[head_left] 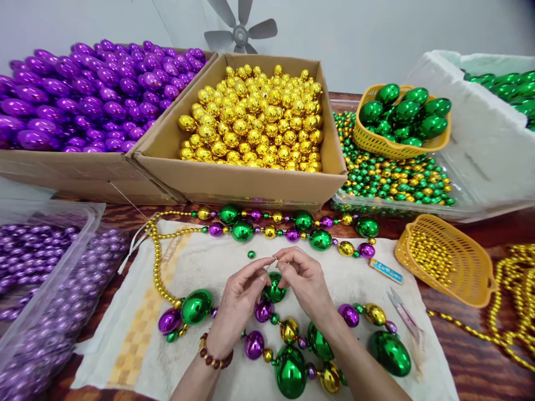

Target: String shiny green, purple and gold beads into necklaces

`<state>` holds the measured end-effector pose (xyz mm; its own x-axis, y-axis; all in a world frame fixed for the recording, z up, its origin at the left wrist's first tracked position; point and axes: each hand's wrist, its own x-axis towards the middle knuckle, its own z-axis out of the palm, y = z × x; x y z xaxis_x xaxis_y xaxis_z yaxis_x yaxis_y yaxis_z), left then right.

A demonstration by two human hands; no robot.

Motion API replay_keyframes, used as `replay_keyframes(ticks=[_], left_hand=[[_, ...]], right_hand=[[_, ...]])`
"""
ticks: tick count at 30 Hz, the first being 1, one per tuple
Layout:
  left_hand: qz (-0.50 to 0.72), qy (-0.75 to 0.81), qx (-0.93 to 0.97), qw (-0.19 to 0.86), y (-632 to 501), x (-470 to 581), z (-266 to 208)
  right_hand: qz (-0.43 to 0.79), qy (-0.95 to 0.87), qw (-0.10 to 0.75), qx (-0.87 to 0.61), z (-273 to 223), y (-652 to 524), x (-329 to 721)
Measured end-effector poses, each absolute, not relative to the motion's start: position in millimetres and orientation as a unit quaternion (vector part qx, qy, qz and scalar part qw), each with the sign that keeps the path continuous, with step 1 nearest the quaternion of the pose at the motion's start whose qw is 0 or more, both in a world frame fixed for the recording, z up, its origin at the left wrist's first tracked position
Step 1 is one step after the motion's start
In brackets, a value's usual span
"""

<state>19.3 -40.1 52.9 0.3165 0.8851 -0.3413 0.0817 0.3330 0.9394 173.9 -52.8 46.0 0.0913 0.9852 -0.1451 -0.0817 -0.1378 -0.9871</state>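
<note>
My left hand [239, 298], with a beaded bracelet [215, 353] at its wrist, pinches a thin thread. Fingertip to fingertip with it, my right hand [307, 284] pinches the same thread; how it runs between the fingers is hard to see. Just beneath hangs or lies a large green bead [276, 288], partly hidden by the fingers. From there a strand of purple, gold and green beads [290, 330] spreads over the white cloth [188, 362]. One small loose green bead [251, 254] sits beyond the fingertips.
Behind are boxes of purple beads [108, 108] and gold beads [254, 120]. At right stand a yellow basket [468, 273], thread snips [403, 313], a small blue-labelled box [386, 271] and gold bead strings [514, 289]. A clear bag of purple beads [79, 301] lies left.
</note>
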Motion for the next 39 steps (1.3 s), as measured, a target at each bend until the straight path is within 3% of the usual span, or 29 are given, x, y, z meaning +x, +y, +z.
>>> replay_keyframes(ticks=[39], left_hand=[[0.277, 0.488, 0.612, 0.557, -40.1, 18.8, 55.9]], right_hand=[[0.569, -0.368, 0.51, -0.53, 37.6, -58.7, 180.7]])
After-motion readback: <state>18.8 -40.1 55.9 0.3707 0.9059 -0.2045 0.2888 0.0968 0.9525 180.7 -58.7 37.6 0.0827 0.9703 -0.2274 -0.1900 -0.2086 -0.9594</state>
